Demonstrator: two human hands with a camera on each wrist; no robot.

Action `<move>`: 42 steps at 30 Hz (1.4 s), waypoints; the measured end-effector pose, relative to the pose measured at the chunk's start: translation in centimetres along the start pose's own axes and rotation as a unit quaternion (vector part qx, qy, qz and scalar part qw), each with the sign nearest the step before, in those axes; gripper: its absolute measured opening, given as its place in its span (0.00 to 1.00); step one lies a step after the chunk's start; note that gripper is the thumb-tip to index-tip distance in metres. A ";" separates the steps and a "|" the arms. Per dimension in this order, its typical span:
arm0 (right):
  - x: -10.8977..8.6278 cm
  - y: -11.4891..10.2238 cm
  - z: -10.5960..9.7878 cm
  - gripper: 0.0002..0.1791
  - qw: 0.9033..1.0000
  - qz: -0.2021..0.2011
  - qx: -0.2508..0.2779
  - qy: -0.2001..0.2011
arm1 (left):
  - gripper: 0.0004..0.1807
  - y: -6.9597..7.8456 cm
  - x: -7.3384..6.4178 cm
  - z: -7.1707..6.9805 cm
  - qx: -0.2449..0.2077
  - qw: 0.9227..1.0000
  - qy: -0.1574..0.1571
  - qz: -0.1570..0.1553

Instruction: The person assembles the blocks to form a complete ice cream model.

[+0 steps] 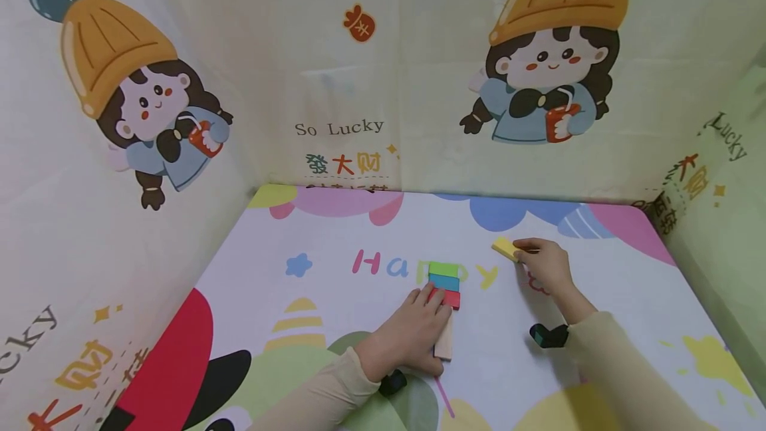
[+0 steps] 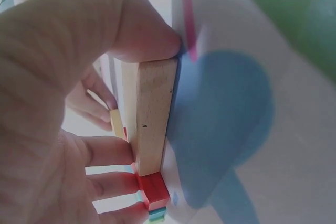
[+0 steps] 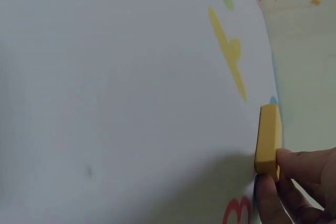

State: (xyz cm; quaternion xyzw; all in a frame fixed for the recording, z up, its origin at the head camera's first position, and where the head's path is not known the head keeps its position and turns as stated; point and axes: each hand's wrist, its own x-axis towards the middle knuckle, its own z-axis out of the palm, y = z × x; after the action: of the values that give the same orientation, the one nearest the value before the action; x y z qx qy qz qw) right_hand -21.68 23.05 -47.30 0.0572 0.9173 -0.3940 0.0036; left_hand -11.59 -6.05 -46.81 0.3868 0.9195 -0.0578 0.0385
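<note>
Toward the back right, my right hand [image 1: 546,267] pinches a yellow block [image 1: 505,249] by one end, between thumb and fingertips. The right wrist view shows the same yellow block [image 3: 269,139] angled above the mat. My left hand [image 1: 409,334] grips a plain wooden block [image 1: 444,341], its thumb against the near end and its fingers along the side and at the red block [image 2: 154,190]. Beyond the red one, a blue block [image 1: 444,282] and a green block [image 1: 443,269] continue the row. The left hand partly covers the wooden and red blocks.
A printed table mat [image 1: 239,285] with coloured letters and shapes lies under the blocks. Cloth walls [image 1: 431,85] with cartoon figures rise at the back and both sides. A dark wrist device [image 1: 548,336] hangs at the right sleeve.
</note>
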 end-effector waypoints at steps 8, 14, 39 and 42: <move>0.0 -1.6 1.4 0.20 1.000 0.012 -0.002 -0.014 | 0.42 0.0 0.0 0.1 0.001 1.000 0.003 -0.002; 0.2 -2.7 2.6 0.17 1.000 -0.013 0.002 -0.010 | 0.43 0.0 0.0 0.1 0.003 1.000 0.004 -0.003; 0.6 -5.2 6.5 0.11 0.999 -0.019 0.015 -0.027 | 0.44 0.1 0.0 0.0 -0.001 1.000 -0.013 -0.005; 0.7 -5.2 6.8 0.10 0.999 -0.033 0.018 -0.028 | 0.44 0.1 0.0 -0.2 -0.004 1.000 -0.019 -0.006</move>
State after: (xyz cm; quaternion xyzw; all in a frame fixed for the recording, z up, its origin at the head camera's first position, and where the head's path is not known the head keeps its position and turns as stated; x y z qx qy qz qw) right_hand -23.16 14.63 -48.22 0.0161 0.9112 -0.4114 0.0153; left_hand -11.54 -5.94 -46.66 0.3803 0.9210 -0.0619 0.0569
